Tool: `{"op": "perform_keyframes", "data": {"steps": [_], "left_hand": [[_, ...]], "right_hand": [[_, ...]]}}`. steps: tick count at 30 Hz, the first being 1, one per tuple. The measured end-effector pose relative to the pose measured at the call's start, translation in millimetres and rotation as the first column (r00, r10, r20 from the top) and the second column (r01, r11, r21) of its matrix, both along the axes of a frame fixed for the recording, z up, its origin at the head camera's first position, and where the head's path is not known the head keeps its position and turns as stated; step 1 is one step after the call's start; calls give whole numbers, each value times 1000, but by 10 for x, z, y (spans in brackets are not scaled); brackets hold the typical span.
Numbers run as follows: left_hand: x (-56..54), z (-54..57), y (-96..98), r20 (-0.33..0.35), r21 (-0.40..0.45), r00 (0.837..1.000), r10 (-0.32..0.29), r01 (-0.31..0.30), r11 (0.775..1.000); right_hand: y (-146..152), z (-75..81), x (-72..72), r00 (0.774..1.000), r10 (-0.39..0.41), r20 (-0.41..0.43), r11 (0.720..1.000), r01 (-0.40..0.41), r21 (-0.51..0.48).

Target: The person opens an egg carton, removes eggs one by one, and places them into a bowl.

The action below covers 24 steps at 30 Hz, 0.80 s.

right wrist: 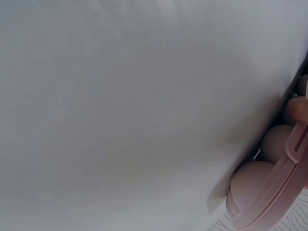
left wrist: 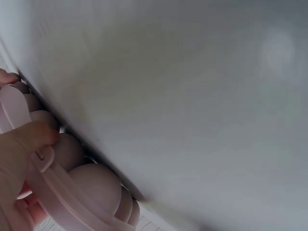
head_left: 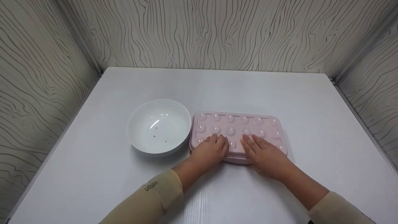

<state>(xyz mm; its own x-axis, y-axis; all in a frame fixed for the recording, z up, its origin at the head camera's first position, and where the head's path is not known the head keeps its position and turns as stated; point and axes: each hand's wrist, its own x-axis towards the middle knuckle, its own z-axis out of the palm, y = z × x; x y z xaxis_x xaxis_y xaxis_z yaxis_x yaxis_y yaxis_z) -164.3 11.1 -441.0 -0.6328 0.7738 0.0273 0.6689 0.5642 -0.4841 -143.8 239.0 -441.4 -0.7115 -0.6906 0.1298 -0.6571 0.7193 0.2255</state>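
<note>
A pink lidded egg box point(head_left: 239, 152) lies flat on the white table, with rows of round bumps on its lid point(head_left: 230, 131) and round cups point(left wrist: 96, 185) beneath. My left hand point(head_left: 211, 152) grips the left part of its front edge, fingers bent over the lid and thumb down by a small tab point(left wrist: 44, 159). Farther right, my right hand point(head_left: 264, 155) holds the same edge. Its fingers lie fairly straight across the lid, while the thumb sits low against a cup in the right wrist view. The lid seems to sit on the base; whether it is latched cannot be told.
A white bowl point(head_left: 168, 124) stands just left of the box, almost against it, with a few small dark marks inside. The white table point(head_left: 217, 87) is bordered by wood-grain patterned panels point(head_left: 199, 34) at the back and both sides.
</note>
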Motion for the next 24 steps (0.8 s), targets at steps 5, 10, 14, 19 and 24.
{"op": "perform_keyframes", "data": {"steps": [5, 10, 14, 19, 24], "left_hand": [[4, -17, 29, 9, 2, 1000, 6, -6, 1000], [4, -40, 39, 11, 10, 1000, 3, -3, 1000], [12, -56, 35, -11, 40, 1000, -5, 6, 999], [30, -62, 27, -45, 76, 999, -10, 14, 997], [32, -63, 28, -39, 81, 999, -12, 15, 997]], "right_hand": [[21, -9, -16, 1000, 18, -15, 1000, -18, 2], [34, -2, -22, 1000, 28, 0, 1000, -28, 8], [32, 5, -19, 1000, 26, 6, 999, -26, 20], [22, 4, -20, 1000, 31, -1, 999, -31, 23], [12, 9, -20, 999, 34, -6, 999, -34, 9]]}}
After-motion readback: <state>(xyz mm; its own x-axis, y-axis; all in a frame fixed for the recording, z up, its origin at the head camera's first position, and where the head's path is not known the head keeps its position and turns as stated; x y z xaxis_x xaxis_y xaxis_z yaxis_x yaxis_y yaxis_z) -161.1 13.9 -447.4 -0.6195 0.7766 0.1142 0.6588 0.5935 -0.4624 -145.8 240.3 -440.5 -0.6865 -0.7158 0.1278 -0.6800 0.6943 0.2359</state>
